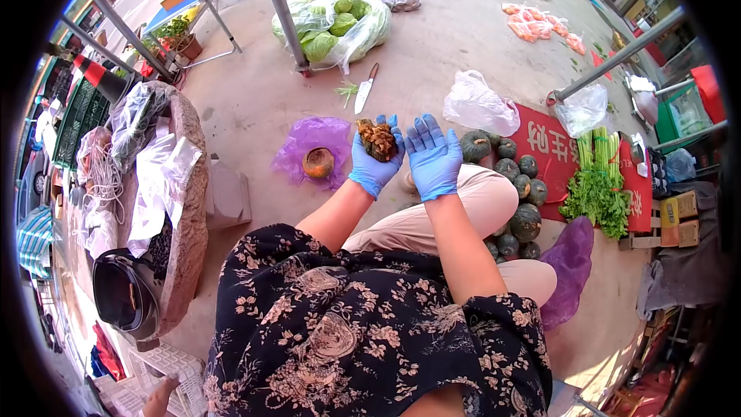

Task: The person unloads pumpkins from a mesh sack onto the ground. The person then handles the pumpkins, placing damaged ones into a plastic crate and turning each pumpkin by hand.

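In a blue glove, my left hand (pixel 376 164) cups a small squash (pixel 378 141) with a lumpy, brown-orange face and a dark rind along its lower edge. Its fingers curl around the squash's sides. My right hand (pixel 432 156), gloved the same way, is open beside it with the palm up and nothing in it. To the left, an orange-brown round pumpkin piece (pixel 318 162) lies on a purple plastic bag (pixel 297 143). Beyond my hands, a knife (pixel 366 91) with a wooden handle rests on the ground near some green scraps.
Dark green pumpkins (pixel 526 222) are heaped by my right leg. Celery (pixel 595 185) lies on a red mat (pixel 540 127) at right. A stone slab (pixel 185 208) with bags stands at left. Cabbages in a clear bag (pixel 340 23) sit ahead, beside a metal pole (pixel 282 11).
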Available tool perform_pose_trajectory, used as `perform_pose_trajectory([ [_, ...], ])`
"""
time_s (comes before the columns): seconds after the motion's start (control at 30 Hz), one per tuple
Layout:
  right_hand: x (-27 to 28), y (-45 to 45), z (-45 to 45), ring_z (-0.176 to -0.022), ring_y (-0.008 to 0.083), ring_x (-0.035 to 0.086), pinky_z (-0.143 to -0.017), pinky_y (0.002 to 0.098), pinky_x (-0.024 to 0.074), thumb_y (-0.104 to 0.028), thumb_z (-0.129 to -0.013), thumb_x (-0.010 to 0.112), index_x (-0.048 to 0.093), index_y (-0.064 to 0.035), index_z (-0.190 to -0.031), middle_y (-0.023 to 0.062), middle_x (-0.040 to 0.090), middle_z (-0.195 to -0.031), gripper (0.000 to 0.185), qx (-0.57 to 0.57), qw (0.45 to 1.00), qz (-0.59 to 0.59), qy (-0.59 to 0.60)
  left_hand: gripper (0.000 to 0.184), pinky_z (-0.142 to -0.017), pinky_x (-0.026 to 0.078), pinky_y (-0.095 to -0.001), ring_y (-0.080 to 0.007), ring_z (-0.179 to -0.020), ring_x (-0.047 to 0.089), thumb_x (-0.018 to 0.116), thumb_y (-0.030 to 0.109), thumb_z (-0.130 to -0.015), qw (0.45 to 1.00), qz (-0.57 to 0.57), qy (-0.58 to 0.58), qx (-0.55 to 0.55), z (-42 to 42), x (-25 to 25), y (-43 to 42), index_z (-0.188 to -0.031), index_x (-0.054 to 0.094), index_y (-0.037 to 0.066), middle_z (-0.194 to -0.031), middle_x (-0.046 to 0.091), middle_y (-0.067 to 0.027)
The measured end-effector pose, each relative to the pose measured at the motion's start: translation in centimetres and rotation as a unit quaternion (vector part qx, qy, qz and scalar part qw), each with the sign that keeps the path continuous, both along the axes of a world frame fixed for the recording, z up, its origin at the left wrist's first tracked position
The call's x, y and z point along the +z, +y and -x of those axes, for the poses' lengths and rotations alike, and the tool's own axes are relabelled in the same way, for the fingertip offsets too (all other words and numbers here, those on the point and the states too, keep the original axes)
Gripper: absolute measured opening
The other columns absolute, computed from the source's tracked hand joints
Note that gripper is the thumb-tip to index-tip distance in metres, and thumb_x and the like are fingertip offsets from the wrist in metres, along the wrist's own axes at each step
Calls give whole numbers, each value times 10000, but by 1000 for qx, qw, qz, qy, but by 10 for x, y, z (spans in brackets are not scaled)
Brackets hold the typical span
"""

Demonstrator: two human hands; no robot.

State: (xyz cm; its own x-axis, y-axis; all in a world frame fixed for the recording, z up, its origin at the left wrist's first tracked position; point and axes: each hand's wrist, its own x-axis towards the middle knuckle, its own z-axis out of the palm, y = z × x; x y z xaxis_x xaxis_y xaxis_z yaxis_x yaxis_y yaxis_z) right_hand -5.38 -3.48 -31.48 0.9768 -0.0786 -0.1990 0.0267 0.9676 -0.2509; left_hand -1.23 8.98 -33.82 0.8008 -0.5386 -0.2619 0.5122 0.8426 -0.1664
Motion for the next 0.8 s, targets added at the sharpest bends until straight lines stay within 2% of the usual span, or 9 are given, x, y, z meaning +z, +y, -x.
perform_pose_trajectory([
  [0.07, -5, 4, -5, -941, 261, 563, -918, 420, 400, -384, -908, 362, 525, -32, -1169, 107, 616, -1028, 467, 13, 1000, -1, 3, 391, -703, 497, -359, -229, -804, 568, 378, 421, -852, 1000, 7, 9, 7, -3, -4, 4, -1066, 563, 150, -1075, 591, -84],
  [0.4, -7, 62, -39, -924, 268, 576, -904, 409, 412, -372, -902, 367, 523, -34, -1181, 111, 619, -1036, 465, 158, 987, -32, -19, 395, -693, 492, -357, -232, -779, 568, 364, 429, -874, 991, -39, 8, 129, -7, -3, 73, -1088, 550, 154, -1038, 603, -89],
  [0.5, -6, 77, -44, -888, 259, 581, -889, 403, 431, -379, -906, 368, 532, -26, -1151, 118, 618, -998, 460, 179, 983, -26, 8, 395, -688, 487, -367, -232, -784, 546, 362, 393, -865, 989, -22, 10, 147, -5, -10, 88, -1136, 519, 152, -1106, 559, -92],
  [0.8, -19, 86, -47, -869, 238, 583, -854, 379, 445, -371, -898, 391, 547, -31, -1130, 104, 617, -976, 441, 220, 974, 9, 51, 391, -681, 485, -361, -241, -777, 550, 350, 398, -872, 982, -34, 38, 180, 7, -23, 96, -1092, 529, 128, -1086, 565, -103],
])
